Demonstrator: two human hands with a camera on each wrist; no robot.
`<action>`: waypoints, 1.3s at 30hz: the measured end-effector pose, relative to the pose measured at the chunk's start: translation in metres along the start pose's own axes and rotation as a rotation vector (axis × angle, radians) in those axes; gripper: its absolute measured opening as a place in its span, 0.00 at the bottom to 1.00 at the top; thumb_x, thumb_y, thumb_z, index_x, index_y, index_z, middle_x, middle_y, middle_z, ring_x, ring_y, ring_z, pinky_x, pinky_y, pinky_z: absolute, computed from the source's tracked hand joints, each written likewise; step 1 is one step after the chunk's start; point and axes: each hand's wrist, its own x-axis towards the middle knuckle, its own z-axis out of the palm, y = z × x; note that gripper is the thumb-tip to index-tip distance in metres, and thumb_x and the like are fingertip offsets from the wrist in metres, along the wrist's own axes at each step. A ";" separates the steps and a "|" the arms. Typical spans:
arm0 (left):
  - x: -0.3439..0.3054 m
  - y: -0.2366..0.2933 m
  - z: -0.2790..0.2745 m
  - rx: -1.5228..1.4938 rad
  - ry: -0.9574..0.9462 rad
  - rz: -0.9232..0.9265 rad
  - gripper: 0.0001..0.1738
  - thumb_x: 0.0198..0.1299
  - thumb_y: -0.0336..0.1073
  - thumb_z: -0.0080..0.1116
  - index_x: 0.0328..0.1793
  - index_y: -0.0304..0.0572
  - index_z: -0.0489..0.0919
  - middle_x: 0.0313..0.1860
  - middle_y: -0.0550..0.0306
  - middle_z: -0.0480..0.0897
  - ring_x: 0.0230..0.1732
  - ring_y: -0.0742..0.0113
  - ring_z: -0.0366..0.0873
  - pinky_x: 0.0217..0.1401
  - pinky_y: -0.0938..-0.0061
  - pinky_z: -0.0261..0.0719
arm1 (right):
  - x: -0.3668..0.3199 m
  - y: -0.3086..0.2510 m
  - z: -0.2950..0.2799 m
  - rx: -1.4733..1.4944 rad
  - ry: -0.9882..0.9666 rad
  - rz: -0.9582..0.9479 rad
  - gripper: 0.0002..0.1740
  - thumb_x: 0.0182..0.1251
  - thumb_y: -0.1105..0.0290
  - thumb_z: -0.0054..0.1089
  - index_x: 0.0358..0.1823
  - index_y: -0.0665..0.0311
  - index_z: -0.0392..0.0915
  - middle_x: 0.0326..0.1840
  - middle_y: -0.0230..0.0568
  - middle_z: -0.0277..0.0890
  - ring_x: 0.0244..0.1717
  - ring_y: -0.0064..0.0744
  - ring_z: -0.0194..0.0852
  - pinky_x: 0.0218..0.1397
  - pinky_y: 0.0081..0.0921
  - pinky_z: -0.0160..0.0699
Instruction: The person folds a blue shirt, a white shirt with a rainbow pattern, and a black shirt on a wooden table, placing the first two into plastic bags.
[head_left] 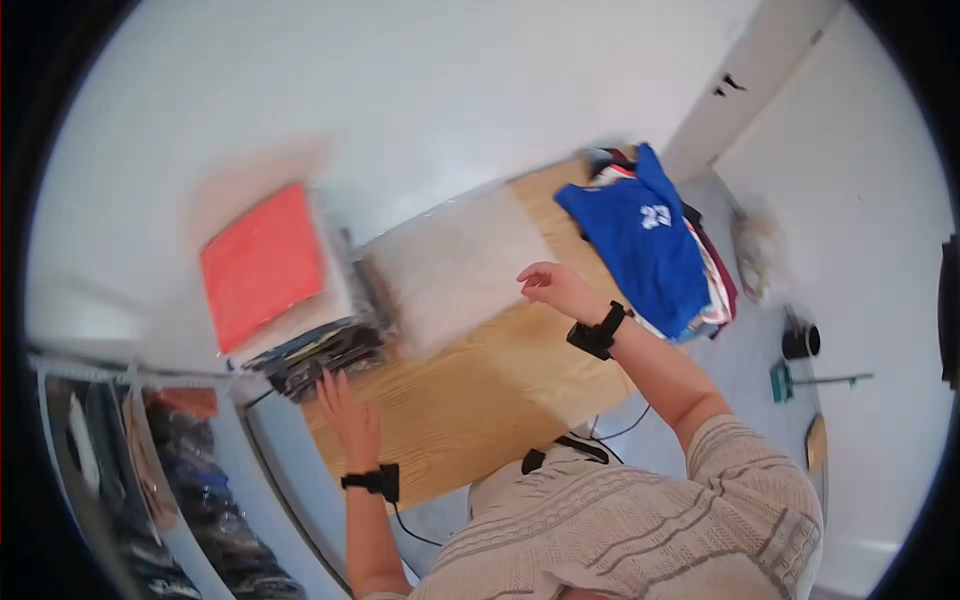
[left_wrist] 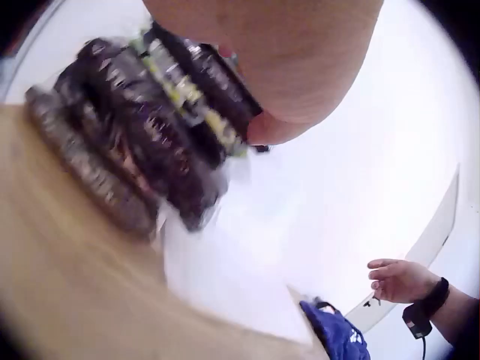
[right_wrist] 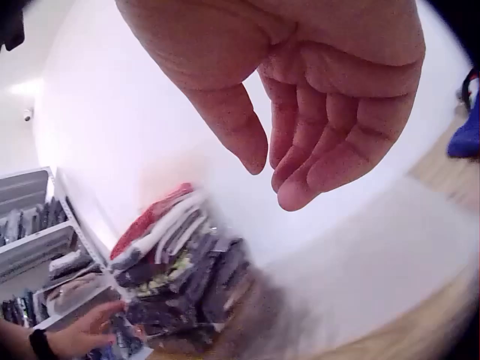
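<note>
At the left end of the wooden table (head_left: 430, 420) stands a tall stack of folded garments in clear bags (left_wrist: 150, 127), with a red one (head_left: 265, 265) on top. My left hand (head_left: 350, 415) rests against the stack's near side, its fingers extended onto the dark bagged pieces low down. Over the table's middle hangs my right hand (head_left: 560, 288), fingers loosely bent and holding nothing. Below and left of it lies a pile of flat translucent plastic bags (head_left: 460, 260). A blue sleeveless jersey (head_left: 640, 230) with white numbers lies on other clothes at the right end.
A white shelf rack (head_left: 130, 375) filled with bagged garments stands to the left. A white wall (head_left: 430, 100) runs behind the table. On the floor to the right are a black bin (head_left: 800, 342) and a green-headed brush (head_left: 781, 381). Cables (head_left: 625, 430) hang at the table's front edge.
</note>
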 end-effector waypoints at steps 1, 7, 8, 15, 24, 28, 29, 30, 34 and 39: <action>-0.021 -0.008 0.013 -0.071 -0.051 -0.008 0.34 0.54 0.32 0.57 0.68 0.35 0.60 0.73 0.41 0.55 0.72 0.42 0.51 0.72 0.49 0.48 | -0.012 0.004 -0.010 -0.055 0.072 0.036 0.15 0.58 0.75 0.57 0.46 0.70 0.76 0.34 0.41 0.78 0.34 0.28 0.78 0.39 0.23 0.78; -0.139 0.061 0.132 -0.208 -0.279 -0.321 0.13 0.54 0.27 0.53 0.46 0.30 0.72 0.47 0.37 0.72 0.50 0.41 0.67 0.55 0.56 0.65 | -0.105 0.044 -0.173 -0.164 0.361 0.155 0.13 0.56 0.76 0.58 0.42 0.72 0.77 0.30 0.38 0.77 0.29 0.25 0.77 0.35 0.21 0.75; -0.144 0.066 0.135 -0.306 -0.356 -0.477 0.08 0.54 0.27 0.53 0.39 0.30 0.73 0.40 0.38 0.73 0.44 0.43 0.70 0.49 0.58 0.68 | -0.113 0.045 -0.188 -0.130 0.422 0.200 0.12 0.56 0.76 0.58 0.42 0.72 0.77 0.30 0.38 0.78 0.29 0.24 0.77 0.34 0.20 0.75; -0.177 0.042 0.166 -0.316 -0.349 -0.359 0.04 0.54 0.28 0.54 0.34 0.34 0.74 0.33 0.45 0.75 0.36 0.50 0.73 0.40 0.62 0.72 | -0.125 0.083 -0.290 0.081 0.698 0.403 0.12 0.55 0.74 0.58 0.42 0.66 0.77 0.32 0.36 0.79 0.26 0.24 0.77 0.30 0.18 0.75; -0.184 0.095 0.135 -0.372 -0.229 -0.647 0.11 0.54 0.27 0.54 0.44 0.34 0.75 0.39 0.48 0.78 0.38 0.59 0.77 0.43 0.70 0.75 | -0.047 0.141 -0.406 0.217 0.867 0.388 0.14 0.55 0.70 0.61 0.44 0.63 0.76 0.34 0.35 0.78 0.26 0.28 0.77 0.27 0.24 0.73; -0.195 0.131 0.117 -0.240 -0.219 -0.594 0.12 0.54 0.27 0.54 0.46 0.34 0.75 0.42 0.47 0.79 0.39 0.59 0.77 0.44 0.71 0.75 | -0.009 0.166 -0.428 0.147 0.930 0.359 0.22 0.55 0.72 0.62 0.53 0.64 0.72 0.35 0.37 0.78 0.23 0.26 0.76 0.24 0.22 0.73; -0.200 0.138 0.113 -0.338 -0.181 -0.651 0.13 0.55 0.27 0.54 0.47 0.34 0.75 0.43 0.47 0.79 0.39 0.59 0.77 0.44 0.70 0.75 | -0.003 0.171 -0.429 0.127 0.939 0.346 0.25 0.55 0.72 0.63 0.55 0.64 0.71 0.35 0.37 0.78 0.23 0.25 0.76 0.23 0.22 0.72; -0.204 0.143 0.108 -0.439 -0.147 -0.704 0.14 0.55 0.27 0.54 0.48 0.34 0.74 0.44 0.47 0.79 0.39 0.59 0.77 0.45 0.70 0.75 | 0.004 0.176 -0.427 0.171 0.988 0.330 0.30 0.55 0.71 0.64 0.60 0.64 0.66 0.36 0.38 0.78 0.23 0.24 0.75 0.21 0.21 0.71; -0.203 0.138 0.093 -0.402 -0.121 -0.685 0.13 0.56 0.28 0.54 0.49 0.33 0.75 0.44 0.47 0.79 0.41 0.60 0.78 0.46 0.70 0.75 | 0.006 0.165 -0.420 0.266 0.754 0.459 0.36 0.53 0.71 0.66 0.64 0.64 0.62 0.31 0.35 0.77 0.19 0.23 0.72 0.16 0.19 0.66; -0.150 0.162 0.077 -0.505 -0.144 -0.606 0.11 0.60 0.30 0.54 0.48 0.34 0.76 0.41 0.51 0.81 0.41 0.64 0.78 0.45 0.73 0.75 | 0.005 0.167 -0.430 0.080 0.536 0.422 0.19 0.54 0.67 0.66 0.46 0.66 0.76 0.25 0.32 0.75 0.15 0.20 0.66 0.12 0.17 0.60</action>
